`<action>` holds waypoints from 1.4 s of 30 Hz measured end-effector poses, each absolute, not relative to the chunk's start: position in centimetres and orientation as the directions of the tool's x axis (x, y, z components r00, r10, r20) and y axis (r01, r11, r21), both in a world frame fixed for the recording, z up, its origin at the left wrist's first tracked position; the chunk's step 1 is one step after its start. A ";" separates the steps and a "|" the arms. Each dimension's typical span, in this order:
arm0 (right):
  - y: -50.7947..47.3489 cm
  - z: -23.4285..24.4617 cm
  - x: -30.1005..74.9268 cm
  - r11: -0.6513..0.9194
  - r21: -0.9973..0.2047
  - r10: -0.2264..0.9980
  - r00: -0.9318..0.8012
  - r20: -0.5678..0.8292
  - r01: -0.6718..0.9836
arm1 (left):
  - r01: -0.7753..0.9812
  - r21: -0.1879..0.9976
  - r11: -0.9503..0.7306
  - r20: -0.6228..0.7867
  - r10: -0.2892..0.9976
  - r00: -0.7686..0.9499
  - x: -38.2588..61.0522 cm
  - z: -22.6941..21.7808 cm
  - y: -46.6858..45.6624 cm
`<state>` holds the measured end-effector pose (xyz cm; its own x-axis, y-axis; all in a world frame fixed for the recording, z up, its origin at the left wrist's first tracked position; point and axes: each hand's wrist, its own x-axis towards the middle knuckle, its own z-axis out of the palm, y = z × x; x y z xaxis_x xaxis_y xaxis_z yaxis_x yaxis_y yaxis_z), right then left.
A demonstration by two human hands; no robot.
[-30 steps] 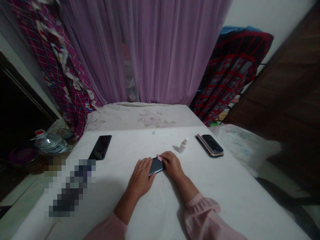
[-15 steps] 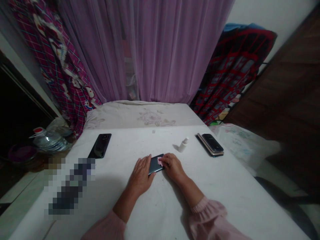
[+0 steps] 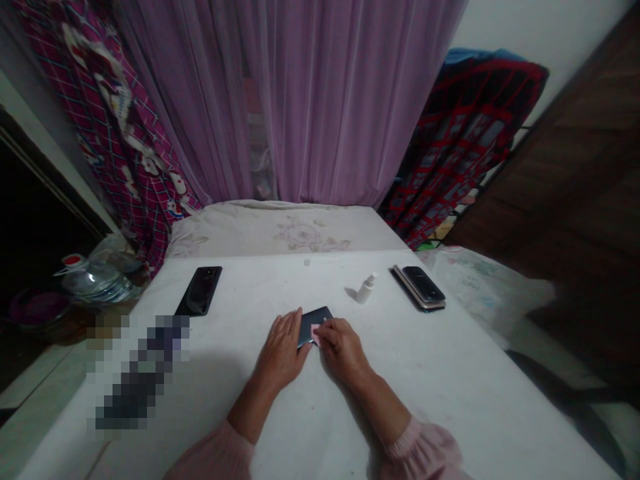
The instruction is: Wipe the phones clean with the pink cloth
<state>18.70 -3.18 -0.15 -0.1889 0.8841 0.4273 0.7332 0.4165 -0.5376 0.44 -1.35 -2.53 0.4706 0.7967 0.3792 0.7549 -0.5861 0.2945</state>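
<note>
The left hand [image 3: 283,348] lay open, its fingertips against the left end of a dark smartphone [image 3: 315,327], which sat between the two hands on a white-covered table [image 3: 400,400]. The right hand [image 3: 343,347] lay close beside it, its fingers down on a small pink piece [image 3: 316,335] at the phone's near edge; whether they gripped it or only pressed it could not be told. Beyond stood a small white spray bottle [image 3: 367,290], with two stacked phones [image 3: 419,288] farther right and a black phone [image 3: 199,291] farther left.
</note>
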 end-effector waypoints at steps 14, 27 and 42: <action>-1.7 -1.1 20.5 0.134 -0.668 0.905 0.185 0.384 0.732 | 0.802 0.364 -0.474 0.373 0.863 0.341 -2.2 -3.1 -2.3; -3.0 0.4 16.4 0.200 -0.575 0.949 -0.009 0.316 0.793 | 0.790 0.360 -0.496 0.299 0.863 0.406 -2.1 -1.3 -2.0; 0.7 1.4 17.4 0.157 -0.514 0.942 0.028 0.333 0.844 | 0.817 0.334 -0.469 0.347 0.868 0.356 -1.3 -1.5 -2.4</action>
<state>17.39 0.67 1.42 0.0278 0.9425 0.3331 0.8436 0.1567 -0.5136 -1.26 -2.39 -1.51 0.3564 0.8676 0.3467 0.8175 -0.4692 0.3340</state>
